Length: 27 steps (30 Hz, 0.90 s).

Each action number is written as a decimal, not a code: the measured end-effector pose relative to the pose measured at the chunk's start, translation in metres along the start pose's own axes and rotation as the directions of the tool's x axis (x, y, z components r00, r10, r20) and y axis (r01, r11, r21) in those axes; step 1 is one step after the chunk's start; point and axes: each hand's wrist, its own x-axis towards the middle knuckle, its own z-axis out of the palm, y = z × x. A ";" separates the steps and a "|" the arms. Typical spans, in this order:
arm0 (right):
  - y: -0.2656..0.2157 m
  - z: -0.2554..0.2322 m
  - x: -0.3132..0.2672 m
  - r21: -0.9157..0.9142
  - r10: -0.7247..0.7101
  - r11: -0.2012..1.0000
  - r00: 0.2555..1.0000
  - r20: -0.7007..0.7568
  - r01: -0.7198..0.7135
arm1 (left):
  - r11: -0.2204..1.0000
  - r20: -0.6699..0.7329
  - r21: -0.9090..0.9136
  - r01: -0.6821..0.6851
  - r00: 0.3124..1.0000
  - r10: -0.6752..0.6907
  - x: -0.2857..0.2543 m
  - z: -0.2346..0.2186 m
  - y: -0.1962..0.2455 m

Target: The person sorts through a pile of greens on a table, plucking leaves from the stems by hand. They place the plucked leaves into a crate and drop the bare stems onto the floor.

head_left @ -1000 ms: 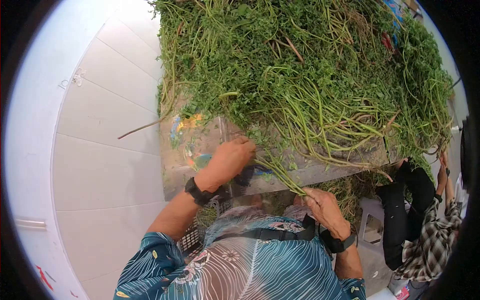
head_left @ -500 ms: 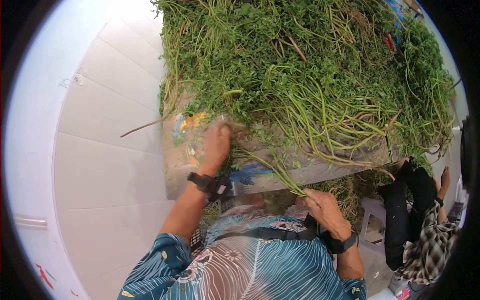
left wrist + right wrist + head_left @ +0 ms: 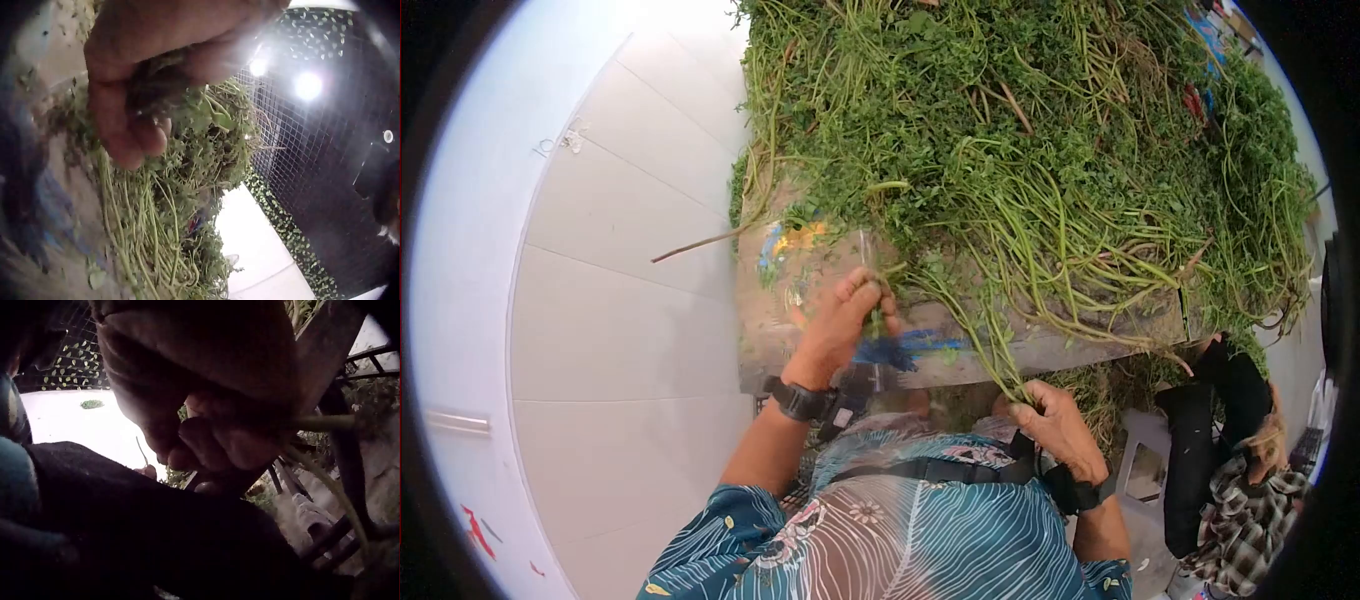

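Both hands grip soft green stems at the bench edge.
Head: left hand [image 3: 840, 325] pinches stems [image 3: 985, 335] off the bench [image 3: 765, 330]; right hand [image 3: 1055, 420] clamps their ends. Left wrist: fingers [image 3: 125, 134] curled round leafy sprigs. Right wrist: fingers [image 3: 212, 444] closed on limp, light stalks—best held near the base.

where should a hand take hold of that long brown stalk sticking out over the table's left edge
Grip the brown stalk at its bare free end, coming from the left over the white tiles. That end juts clear of the table, while its other end runs into the greens pile, where it looks tangled.
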 end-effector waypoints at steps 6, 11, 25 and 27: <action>-0.010 -0.001 0.011 0.204 -0.034 0.978 0.999 -0.020 0.037 | 0.911 -0.004 0.350 0.218 0.973 -0.231 -0.022 0.039 -0.011; -0.056 0.020 0.018 0.240 -0.071 0.967 0.997 -0.042 0.079 | 0.817 0.374 0.564 -0.121 0.919 -0.123 -0.026 0.075 -0.038; -0.044 0.016 0.018 0.205 -0.011 0.979 0.995 0.104 -0.010 | 0.618 0.635 0.594 -0.516 0.771 0.033 -0.033 0.059 -0.046; -0.029 0.015 0.020 0.217 0.002 0.976 1.000 -0.016 0.001 | 0.743 0.578 0.499 -0.445 0.810 0.098 -0.035 0.060 -0.045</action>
